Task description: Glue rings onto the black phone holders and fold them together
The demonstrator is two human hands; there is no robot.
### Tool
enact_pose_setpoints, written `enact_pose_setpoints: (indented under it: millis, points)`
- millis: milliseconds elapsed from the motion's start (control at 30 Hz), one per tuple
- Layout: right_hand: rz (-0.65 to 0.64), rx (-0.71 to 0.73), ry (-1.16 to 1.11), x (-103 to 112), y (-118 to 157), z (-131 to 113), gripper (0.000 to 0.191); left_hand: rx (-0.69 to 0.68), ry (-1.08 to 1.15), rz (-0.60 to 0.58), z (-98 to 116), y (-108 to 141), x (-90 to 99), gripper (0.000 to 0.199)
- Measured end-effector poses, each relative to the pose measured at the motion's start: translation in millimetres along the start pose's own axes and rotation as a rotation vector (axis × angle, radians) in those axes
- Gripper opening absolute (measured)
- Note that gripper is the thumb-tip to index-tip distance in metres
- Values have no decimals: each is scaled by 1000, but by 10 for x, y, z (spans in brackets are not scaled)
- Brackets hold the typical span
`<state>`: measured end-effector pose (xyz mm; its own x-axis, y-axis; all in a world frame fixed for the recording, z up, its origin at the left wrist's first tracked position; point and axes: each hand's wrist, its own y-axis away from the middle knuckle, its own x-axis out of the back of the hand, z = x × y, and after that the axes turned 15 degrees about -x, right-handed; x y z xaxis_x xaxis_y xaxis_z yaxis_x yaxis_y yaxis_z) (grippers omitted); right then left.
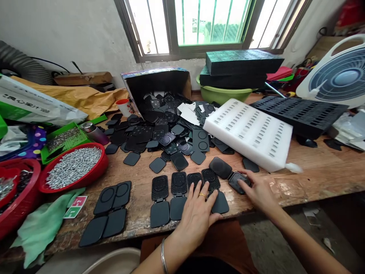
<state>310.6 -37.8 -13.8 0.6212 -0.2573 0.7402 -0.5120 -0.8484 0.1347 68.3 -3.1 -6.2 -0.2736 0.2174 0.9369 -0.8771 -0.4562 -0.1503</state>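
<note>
My left hand (196, 213) lies spread over a row of opened black hinged cases near the table's front edge, its fingertips on the third and fourth. The leftmost case (160, 213) in that row shows in full, a ridged half at the back and a smooth half in front. My right hand (261, 192) pinches the near half of another opened hinged case (220, 167), tilted to the right of the row. Its thumb and fingers are on the right edge of that half. Farther left lie two more black cases (114, 215) side by side, with ring-marked rear halves.
Loose black plates (139, 135) spill from a cardboard box (186, 83) at the back. A white foam block (251, 133) with slots stands right of them, before a black slotted tray (299, 114). Red bowl (104, 161) of metal pins, green cloth (42, 224) at left; fan (342, 76) at right.
</note>
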Motion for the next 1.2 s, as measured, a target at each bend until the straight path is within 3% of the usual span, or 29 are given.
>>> enact_pose_setpoints:
  millis: [100, 200, 267, 333, 467, 633, 700, 800, 900, 967, 1033, 1100, 1200]
  points:
    - [141, 137, 232, -111, 141, 66, 25, 1, -27, -22, 3, -21, 15, 65]
    - [192, 272, 278, -198, 139, 32, 38, 1, -48, -61, 7, -43, 46, 65]
    - [118, 379, 252, -235, 83, 3, 54, -3, -53, -79, 8, -54, 73, 66]
    - [-19, 445, 240, -257, 30, -14, 56, -9, -57, -89, 9, -63, 98, 66]
    - [-160, 393, 228, -225, 23, -26, 50, -2, -59, -114, 18, -76, 137, 65]
    - [-328, 395, 266, -29, 54, -27, 86, 3, -57, -129, 37, -77, 174, 65]
    - [-383, 404, 304, 51, 52, -17, 91, 1, -66, -123, 39, -71, 175, 65]
    - [-333, 464, 349, 129, 67, -7, 73, -7, -77, -107, 31, -59, 161, 65]
    - [-89, 529, 246, 161, 111, -6, 43, -6, -65, -84, 17, -53, 131, 65]
    - [144, 445, 52, 158, 145, 10, 36, -1, -59, -70, 10, -54, 109, 64]
    - [276, 269, -163, 128, 180, 55, 40, -2, -62, -65, 6, -60, 91, 62]
    - [240, 113, -268, 74, 223, 118, 44, -4, -68, -67, 6, -71, 83, 60]
    - [97, 21, -151, -18, 310, 190, 33, -6, -76, -75, 14, -95, 91, 57]
